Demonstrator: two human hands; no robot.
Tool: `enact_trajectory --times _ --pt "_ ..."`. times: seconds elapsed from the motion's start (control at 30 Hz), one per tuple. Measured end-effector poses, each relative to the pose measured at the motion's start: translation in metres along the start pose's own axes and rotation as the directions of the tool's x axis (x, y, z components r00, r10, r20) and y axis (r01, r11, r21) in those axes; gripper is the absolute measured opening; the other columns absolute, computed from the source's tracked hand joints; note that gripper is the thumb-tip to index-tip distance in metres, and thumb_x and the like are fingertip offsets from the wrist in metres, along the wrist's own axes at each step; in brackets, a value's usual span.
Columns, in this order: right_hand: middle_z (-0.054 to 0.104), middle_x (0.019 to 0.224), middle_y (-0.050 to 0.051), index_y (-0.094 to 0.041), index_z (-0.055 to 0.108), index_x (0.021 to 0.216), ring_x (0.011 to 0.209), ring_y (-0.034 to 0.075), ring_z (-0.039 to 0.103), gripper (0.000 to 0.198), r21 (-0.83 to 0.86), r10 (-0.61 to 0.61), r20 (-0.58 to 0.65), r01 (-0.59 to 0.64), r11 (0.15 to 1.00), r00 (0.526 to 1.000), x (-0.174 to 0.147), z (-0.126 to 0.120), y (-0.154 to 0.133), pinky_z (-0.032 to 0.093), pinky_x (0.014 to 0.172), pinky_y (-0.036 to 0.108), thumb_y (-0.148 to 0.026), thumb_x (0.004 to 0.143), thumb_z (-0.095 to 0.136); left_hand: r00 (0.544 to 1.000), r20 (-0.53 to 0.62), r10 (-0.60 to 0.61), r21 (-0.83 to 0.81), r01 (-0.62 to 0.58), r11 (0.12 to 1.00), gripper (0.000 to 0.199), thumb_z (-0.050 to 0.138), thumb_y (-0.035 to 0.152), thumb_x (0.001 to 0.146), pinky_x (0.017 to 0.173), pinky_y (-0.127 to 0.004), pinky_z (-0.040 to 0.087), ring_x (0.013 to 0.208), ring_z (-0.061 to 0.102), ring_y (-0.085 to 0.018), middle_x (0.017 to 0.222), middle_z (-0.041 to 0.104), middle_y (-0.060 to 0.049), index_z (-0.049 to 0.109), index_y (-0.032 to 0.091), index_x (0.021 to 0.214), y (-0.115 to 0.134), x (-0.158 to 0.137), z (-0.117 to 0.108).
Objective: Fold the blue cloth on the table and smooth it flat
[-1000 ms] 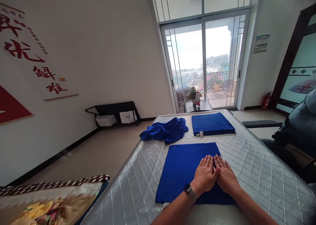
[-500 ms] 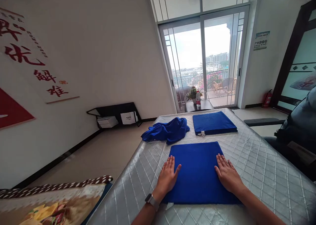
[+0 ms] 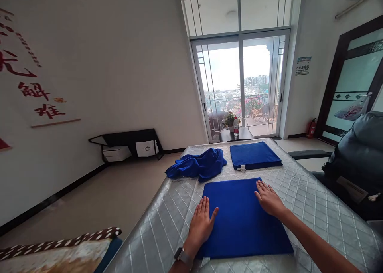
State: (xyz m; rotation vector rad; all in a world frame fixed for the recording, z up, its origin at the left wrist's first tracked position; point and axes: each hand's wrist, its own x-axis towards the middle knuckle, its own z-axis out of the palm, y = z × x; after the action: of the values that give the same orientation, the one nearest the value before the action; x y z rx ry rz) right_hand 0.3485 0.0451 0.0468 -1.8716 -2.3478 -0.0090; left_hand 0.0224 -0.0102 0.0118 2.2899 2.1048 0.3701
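A flat, folded blue cloth (image 3: 239, 221) lies before me on a silver quilted mattress (image 3: 155, 229), with a small white tag at its near left corner. My left hand (image 3: 202, 221) rests flat on its left edge, fingers stretched forward and thumb apart. At the far right corner, my right hand (image 3: 268, 196) lies open across the edge. Beyond, a second folded blue cloth (image 3: 255, 155) sits in a neat stack, its white tag facing me. To the left of that stack is a crumpled blue cloth (image 3: 200, 164).
A black chair (image 3: 354, 161) stands at the right. Past the mattress is a small table (image 3: 236, 135) with a plant and a bottle (image 3: 236, 126), before sliding glass doors. A black rack (image 3: 128, 141) with white boxes leans by the left wall. A patterned blanket (image 3: 60, 249) is at lower left.
My right hand has slid forward along the right edge to the far corner. The left hand stays on the left edge. The view has tilted slightly up and turned right.
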Motion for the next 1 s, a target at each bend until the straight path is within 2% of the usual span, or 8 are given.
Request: enact_trajectory --times 0.27,0.47,0.53,0.6,0.67,0.8,0.9,1.0 --pt "0.017 0.165 0.01 -0.005 0.023 0.158 0.153 0.02 0.01 0.068 0.097 0.088 0.022 -0.09 0.991 0.996 0.034 0.02 0.006 0.009 0.123 0.041 -0.043 0.101 0.018 1.0 -0.003 0.011 0.001 -0.011 1.0 0.082 0.016 0.065 0.1 0.123 -0.047 0.025 0.151 0.023 -0.028 0.164 0.022 -0.015 0.027 0.007 0.156 -0.004 0.001 0.006" --pt "0.02 0.165 0.011 -0.005 0.024 0.157 0.153 0.021 0.009 0.068 0.147 0.092 -0.006 -0.09 0.985 0.996 0.036 0.027 0.011 0.008 0.123 0.042 -0.041 0.1 0.019 0.99 0.014 -0.142 0.105 0.14 0.985 0.089 0.016 0.069 0.098 0.122 -0.052 0.025 0.148 0.029 -0.033 0.159 0.03 -0.022 0.035 0.0 0.152 -0.004 0.006 -0.008" --pt "0.021 0.165 0.011 -0.005 0.025 0.157 0.153 0.021 0.011 0.067 0.158 0.095 -0.018 -0.091 0.983 0.995 0.036 0.027 0.011 0.008 0.123 0.042 -0.04 0.1 0.02 0.99 0.014 -0.14 0.119 0.138 0.983 0.087 0.017 0.068 0.099 0.122 -0.051 0.025 0.149 0.028 -0.032 0.159 0.03 -0.021 0.034 0.002 0.153 0.003 0.008 -0.015" --pt "0.022 0.164 0.012 -0.004 0.026 0.156 0.153 0.022 0.012 0.067 0.165 0.099 -0.027 -0.093 0.982 0.995 0.037 0.028 0.012 0.008 0.124 0.043 -0.04 0.1 0.02 0.998 0.035 -0.048 0.1 0.044 0.994 0.081 0.017 0.065 0.1 0.122 -0.048 0.026 0.15 0.027 -0.029 0.161 0.029 -0.017 0.031 0.006 0.155 0.021 0.012 -0.02" --pt "0.022 0.164 0.013 -0.003 0.027 0.156 0.153 0.022 0.013 0.067 0.166 0.098 -0.039 -0.09 0.982 0.994 0.037 0.028 0.012 0.009 0.124 0.043 -0.039 0.1 0.021 0.992 0.072 0.105 0.056 -0.109 0.992 0.076 0.018 0.062 0.102 0.122 -0.045 0.029 0.15 0.027 -0.026 0.161 0.031 -0.014 0.031 0.01 0.155 0.052 0.018 -0.024" --pt "0.023 0.163 0.015 -0.001 0.027 0.156 0.152 0.024 0.014 0.066 0.161 0.086 -0.052 -0.076 0.984 0.995 0.036 0.029 0.013 0.011 0.124 0.045 -0.037 0.1 0.023 0.921 0.038 0.388 -0.035 -0.387 0.921 0.069 0.019 0.057 0.104 0.122 -0.044 0.029 0.15 0.028 -0.024 0.16 0.035 -0.014 0.033 0.012 0.155 0.135 0.049 -0.016" --pt "0.023 0.164 0.014 -0.005 0.028 0.156 0.153 0.024 0.013 0.063 0.138 0.052 -0.042 -0.046 0.989 0.998 0.033 0.03 0.016 0.012 0.124 0.044 -0.029 0.098 0.028 0.893 -0.03 0.45 -0.096 -0.45 0.888 0.065 0.017 0.052 0.105 0.121 -0.048 0.03 0.15 0.029 -0.025 0.159 0.038 -0.016 0.034 0.012 0.154 0.19 0.083 0.002" --pt "0.02 0.165 0.011 -0.009 0.028 0.157 0.153 0.024 0.012 0.067 0.094 0.017 -0.034 -0.014 0.995 0.999 0.031 0.031 0.018 0.013 0.124 0.044 -0.022 0.092 0.036 0.905 -0.029 0.424 -0.146 -0.423 0.894 0.066 0.011 0.051 0.105 0.12 -0.051 0.032 0.149 0.031 -0.026 0.157 0.04 -0.018 0.034 0.012 0.154 0.216 0.109 0.024"
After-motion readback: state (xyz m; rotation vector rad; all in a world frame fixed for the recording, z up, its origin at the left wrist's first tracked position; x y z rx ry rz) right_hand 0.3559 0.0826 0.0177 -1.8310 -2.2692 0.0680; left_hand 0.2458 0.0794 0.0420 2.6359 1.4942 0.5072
